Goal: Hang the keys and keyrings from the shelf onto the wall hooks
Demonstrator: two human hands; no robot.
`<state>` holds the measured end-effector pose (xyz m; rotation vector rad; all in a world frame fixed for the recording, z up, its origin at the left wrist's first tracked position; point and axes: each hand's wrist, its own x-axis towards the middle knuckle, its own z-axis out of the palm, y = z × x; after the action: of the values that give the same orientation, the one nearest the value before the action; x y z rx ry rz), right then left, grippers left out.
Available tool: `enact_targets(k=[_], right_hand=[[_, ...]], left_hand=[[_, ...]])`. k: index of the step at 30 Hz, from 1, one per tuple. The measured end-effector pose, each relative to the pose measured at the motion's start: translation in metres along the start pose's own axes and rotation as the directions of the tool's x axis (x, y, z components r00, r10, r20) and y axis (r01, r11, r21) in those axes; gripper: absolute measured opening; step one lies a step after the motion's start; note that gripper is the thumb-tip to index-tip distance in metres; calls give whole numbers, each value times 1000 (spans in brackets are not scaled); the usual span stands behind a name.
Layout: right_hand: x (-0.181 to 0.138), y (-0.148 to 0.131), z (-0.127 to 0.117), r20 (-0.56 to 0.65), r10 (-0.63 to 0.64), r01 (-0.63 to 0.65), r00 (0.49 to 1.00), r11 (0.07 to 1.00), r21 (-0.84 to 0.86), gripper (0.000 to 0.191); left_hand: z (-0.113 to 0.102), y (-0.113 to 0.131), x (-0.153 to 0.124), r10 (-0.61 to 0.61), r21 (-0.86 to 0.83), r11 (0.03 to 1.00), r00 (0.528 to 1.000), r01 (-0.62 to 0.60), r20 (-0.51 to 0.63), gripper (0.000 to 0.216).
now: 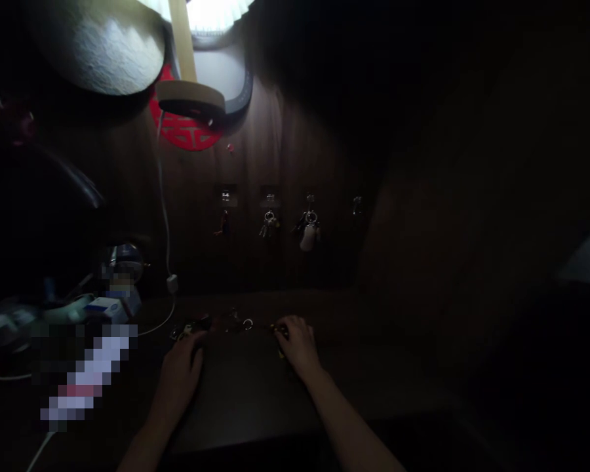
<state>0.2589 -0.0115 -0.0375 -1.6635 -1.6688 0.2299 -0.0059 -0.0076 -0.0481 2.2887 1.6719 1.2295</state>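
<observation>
The room is dim. My left hand point(179, 373) rests on the dark tabletop point(240, 400), its fingertips at a small bunch of dark keys point(191, 327). My right hand point(299, 345) is curled over a small yellow-marked item point(280, 351), and most of that item is hidden by my fingers. Between my hands lie a metal key ring point(248, 324) and other small metal pieces point(233, 318). In this light I cannot tell whether either hand grips anything.
Behind the table, a dark wood wall point(285, 151) has a row of hooks, with key bunches point(269, 226) and a white-fobbed bunch point(309, 231) hanging there. A lamp point(191, 65) stands above. Pixelated clutter point(86, 370) and a white cable point(170, 262) lie to the left.
</observation>
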Motion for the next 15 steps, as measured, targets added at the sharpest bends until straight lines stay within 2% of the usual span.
enact_targets(k=[4,7,11,15], right_hand=[[6,2,-7,-60,34,-10,998,933,360,18],[13,8,-15,-62,105,-57,993,846,531,19],[27,14,-34,-10,181,-131,983,747,652,25],[42,15,-57,-15,238,-163,971,706,689,29]], left_hand=[[2,-4,1,111,-32,993,994,-111,-4,31],[3,-6,2,142,-34,989,990,-142,-5,29],[3,-6,3,120,-29,992,993,-120,-15,28],[2,-4,3,109,-48,993,994,-109,11,24]])
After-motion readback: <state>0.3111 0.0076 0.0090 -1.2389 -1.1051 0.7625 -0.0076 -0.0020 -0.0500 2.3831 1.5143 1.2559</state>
